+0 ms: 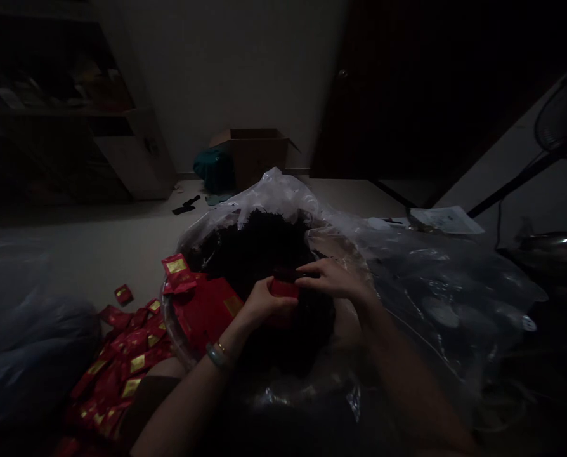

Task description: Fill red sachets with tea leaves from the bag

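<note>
My left hand (259, 303), with bracelets at its wrist, is closed round a small red packet (284, 290). The fingers of my right hand (328, 278) are pinched at the packet's upper edge, over something dark and narrow that I cannot make out. Both hands are above a heap of dark, loose, leaf-like material (264, 238) in a clear plastic bag (283, 184), which lines a wide round container. Larger flat red packets (207, 311) lie on the container's left side, near my left forearm. A red packet with a gold label (176, 271) rests on the rim.
Many red packets (131, 346) are piled on the floor at left. Clear plastic sheeting (430, 285) spreads at right, near a white tray (448, 220). An open cardboard box (259, 155) stands by the wall, beside a teal bundle (214, 168). A fan (564, 114) is at far right.
</note>
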Tool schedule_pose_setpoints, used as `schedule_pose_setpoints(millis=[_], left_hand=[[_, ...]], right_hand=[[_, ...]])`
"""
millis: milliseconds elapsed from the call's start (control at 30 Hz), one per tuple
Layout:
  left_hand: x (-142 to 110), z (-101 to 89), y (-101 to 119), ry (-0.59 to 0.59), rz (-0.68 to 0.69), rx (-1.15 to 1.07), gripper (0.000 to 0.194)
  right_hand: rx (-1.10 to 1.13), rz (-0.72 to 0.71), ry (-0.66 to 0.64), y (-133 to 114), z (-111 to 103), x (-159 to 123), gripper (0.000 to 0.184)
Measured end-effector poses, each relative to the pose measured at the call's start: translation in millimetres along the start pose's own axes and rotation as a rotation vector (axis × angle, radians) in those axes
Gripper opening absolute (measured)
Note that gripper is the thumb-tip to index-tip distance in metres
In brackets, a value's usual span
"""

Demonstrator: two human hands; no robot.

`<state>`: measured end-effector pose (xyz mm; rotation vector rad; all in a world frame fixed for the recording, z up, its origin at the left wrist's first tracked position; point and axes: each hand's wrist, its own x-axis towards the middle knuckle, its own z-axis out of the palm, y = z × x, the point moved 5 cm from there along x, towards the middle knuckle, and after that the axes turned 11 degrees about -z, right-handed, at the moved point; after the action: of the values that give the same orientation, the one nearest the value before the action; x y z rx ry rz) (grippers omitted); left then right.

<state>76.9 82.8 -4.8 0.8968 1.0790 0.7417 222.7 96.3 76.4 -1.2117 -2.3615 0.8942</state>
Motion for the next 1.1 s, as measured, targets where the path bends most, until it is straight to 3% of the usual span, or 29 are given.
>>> schedule_pose_setpoints(millis=[233,600,800,1100], left_hand=[[0,0.1,0,-0.006,0.004,0.023,0.050],[-1,0.9,2,-0.020,0.004,0.036,0.048],[-1,-8.2,19,0.076,0.194,-0.045,0.040],[3,-15.7,11,0.124,0.175,-0.152,0.037]], right_hand=[[0.018,0.007,0.062,1,-2,0,0.037],[-0.058,0.009,0.042,-1,-1,1,0.032],[-0.053,-0.022,0.015,-3,0,0,0.031],[-0.050,-0.040,-0.004,9,20,9,0.031]])
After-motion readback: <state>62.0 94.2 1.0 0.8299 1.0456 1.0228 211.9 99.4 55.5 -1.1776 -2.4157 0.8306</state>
